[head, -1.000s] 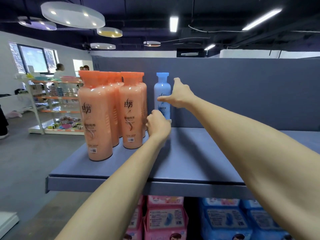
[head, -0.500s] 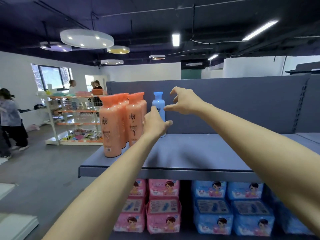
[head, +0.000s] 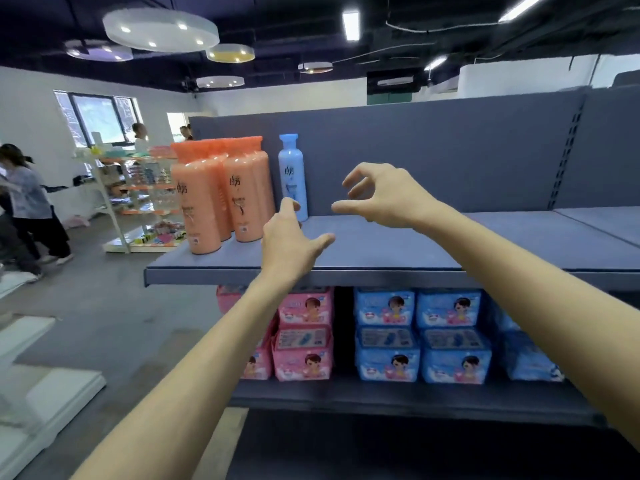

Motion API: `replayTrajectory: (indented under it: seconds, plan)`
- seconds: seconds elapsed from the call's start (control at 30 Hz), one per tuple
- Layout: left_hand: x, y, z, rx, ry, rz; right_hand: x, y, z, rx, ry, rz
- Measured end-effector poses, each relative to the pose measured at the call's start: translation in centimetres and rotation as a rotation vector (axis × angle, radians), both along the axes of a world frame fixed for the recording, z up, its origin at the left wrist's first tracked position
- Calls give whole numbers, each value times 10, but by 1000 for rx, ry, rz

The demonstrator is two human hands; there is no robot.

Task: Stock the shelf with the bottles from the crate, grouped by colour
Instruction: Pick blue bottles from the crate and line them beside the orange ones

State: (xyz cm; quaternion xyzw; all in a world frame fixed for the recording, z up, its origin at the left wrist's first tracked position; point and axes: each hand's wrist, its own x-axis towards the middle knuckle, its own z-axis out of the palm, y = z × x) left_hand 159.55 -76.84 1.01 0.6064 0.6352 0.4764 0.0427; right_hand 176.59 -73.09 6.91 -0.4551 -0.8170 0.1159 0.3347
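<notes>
Several orange bottles (head: 202, 199) stand grouped at the left end of the grey-blue shelf (head: 398, 244). One light blue bottle (head: 293, 174) stands upright just right of them, against the back panel. My left hand (head: 291, 240) hovers in front of the blue bottle, fingers relaxed, holding nothing. My right hand (head: 384, 195) is raised to the right of the bottle, its fingers loosely curled around nothing. Neither hand touches a bottle. The crate is out of view.
Pink packs (head: 301, 334) and blue packs (head: 419, 337) fill the lower shelf. To the right of the blue bottle the shelf surface is bare. A white rack (head: 138, 202) and people (head: 31, 209) stand at the left across the grey floor.
Both hands have let go of the blue bottle and pulled back from it. The view has backed away from the shelf, so the lower packs now show.
</notes>
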Motion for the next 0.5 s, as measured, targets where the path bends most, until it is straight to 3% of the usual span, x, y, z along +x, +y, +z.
replayTrajectory:
  seconds: [0.17,0.5]
  plan:
    - [13,-19,-39,-34,20,6,22,-18,-45,-33,49,5]
    - [54,-26,-226,-507,56,-121,58,-33,-241,-291,-4,-12]
